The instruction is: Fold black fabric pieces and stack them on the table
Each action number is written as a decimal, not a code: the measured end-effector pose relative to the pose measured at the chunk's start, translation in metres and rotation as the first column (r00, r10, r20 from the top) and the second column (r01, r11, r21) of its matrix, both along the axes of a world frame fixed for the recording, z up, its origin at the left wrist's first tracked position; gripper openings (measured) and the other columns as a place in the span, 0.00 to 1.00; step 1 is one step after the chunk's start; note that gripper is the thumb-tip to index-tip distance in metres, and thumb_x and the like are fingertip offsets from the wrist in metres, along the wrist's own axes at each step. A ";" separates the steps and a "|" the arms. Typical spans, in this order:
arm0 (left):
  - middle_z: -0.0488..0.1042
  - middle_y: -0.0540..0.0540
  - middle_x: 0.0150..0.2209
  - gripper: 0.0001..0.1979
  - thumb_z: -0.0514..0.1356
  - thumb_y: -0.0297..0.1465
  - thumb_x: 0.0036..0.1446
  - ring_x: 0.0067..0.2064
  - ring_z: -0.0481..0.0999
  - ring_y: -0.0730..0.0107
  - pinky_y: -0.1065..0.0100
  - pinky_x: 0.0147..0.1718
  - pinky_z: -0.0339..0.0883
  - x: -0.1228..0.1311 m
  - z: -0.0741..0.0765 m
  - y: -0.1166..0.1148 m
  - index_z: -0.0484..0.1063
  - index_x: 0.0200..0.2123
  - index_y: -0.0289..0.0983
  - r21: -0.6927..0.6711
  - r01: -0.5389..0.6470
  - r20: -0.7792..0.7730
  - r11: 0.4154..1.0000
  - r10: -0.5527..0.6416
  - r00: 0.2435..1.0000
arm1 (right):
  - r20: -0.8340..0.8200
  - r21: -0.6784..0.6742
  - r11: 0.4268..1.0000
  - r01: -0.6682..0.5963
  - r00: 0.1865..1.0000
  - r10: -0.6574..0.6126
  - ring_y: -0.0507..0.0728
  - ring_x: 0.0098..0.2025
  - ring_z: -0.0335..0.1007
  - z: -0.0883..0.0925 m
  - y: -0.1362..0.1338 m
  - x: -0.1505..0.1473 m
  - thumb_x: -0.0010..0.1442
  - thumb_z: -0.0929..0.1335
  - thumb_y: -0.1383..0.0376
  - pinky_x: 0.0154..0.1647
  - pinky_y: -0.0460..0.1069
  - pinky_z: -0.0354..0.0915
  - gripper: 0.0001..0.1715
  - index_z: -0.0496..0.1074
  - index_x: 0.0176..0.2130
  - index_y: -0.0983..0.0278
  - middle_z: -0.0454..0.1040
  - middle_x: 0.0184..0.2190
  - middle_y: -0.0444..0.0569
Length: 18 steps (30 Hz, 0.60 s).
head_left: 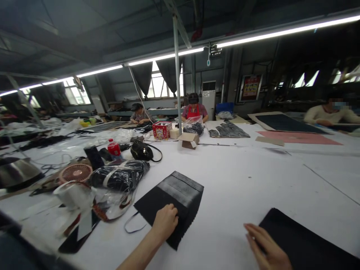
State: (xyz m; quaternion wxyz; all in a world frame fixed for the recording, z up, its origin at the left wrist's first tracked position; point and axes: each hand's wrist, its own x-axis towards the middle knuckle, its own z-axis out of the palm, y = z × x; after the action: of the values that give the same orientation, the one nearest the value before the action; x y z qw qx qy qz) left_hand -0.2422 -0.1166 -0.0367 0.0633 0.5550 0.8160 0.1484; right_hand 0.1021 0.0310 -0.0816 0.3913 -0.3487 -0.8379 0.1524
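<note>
A black fabric piece (157, 202) with a greyish band across its far part and a jagged right edge lies on the white table in front of me. My left hand (166, 221) is closed on it near its middle, fingers curled and knuckles up. To the right, a dark rectangular fabric piece (303, 240) extends out of the frame. My right hand (267, 247) is beside its left edge, fingers stretched out with a small gap between them and nothing visible inside. Whether this hand touches the dark piece I cannot tell.
Left of me lie a plastic-wrapped black bundle (120, 176), a pink fan (75, 173), a white roll (73, 195) and a metal kettle (18, 172). Farther off are a black bag (140, 150), a red-labelled bottle (114, 148) and an open carton (189, 141). Several people work across the table.
</note>
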 end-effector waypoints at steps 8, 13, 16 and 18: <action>0.71 0.49 0.31 0.07 0.54 0.25 0.53 0.35 0.70 0.67 0.66 0.39 0.59 -0.030 -0.006 0.011 0.71 0.29 0.38 0.170 -0.018 0.334 0.985 -0.040 0.942 | 0.193 0.006 0.921 -0.389 0.904 0.380 0.59 0.54 0.68 -0.002 -0.069 -0.166 0.64 0.59 0.68 0.53 0.54 0.68 0.20 0.69 0.53 0.61 0.70 0.55 0.52; 0.69 0.52 0.23 0.08 0.57 0.34 0.52 0.28 0.69 0.70 0.70 0.29 0.61 -0.057 -0.006 0.004 0.71 0.28 0.36 0.256 -0.165 0.691 0.953 -0.060 0.721 | 0.380 0.002 0.957 -0.290 0.885 0.267 0.62 0.49 0.69 0.011 -0.069 -0.202 0.62 0.61 0.72 0.47 0.57 0.69 0.20 0.71 0.51 0.60 0.70 0.54 0.49; 0.71 0.50 0.25 0.13 0.53 0.39 0.57 0.28 0.71 0.68 0.68 0.28 0.65 -0.084 0.005 -0.014 0.70 0.33 0.35 0.300 -0.347 0.821 0.889 -0.055 0.568 | 0.418 0.038 0.965 -0.258 0.881 0.219 0.62 0.47 0.69 0.009 -0.072 -0.206 0.62 0.61 0.72 0.45 0.58 0.69 0.20 0.69 0.51 0.59 0.69 0.55 0.48; 0.72 0.49 0.26 0.11 0.53 0.37 0.57 0.30 0.73 0.67 0.67 0.30 0.68 -0.110 0.021 -0.035 0.70 0.34 0.36 0.317 -0.500 0.889 0.806 -0.070 0.452 | 0.409 0.063 0.966 -0.249 0.890 0.202 0.61 0.47 0.68 0.006 -0.075 -0.206 0.62 0.62 0.72 0.44 0.57 0.68 0.20 0.68 0.51 0.58 0.69 0.55 0.48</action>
State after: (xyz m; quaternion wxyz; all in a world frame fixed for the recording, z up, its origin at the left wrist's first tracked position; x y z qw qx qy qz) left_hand -0.3521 -0.1516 -0.0155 0.2878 0.2801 0.6567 0.6383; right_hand -0.1036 -0.0444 -0.0755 0.2110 -0.2498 -0.9421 0.0744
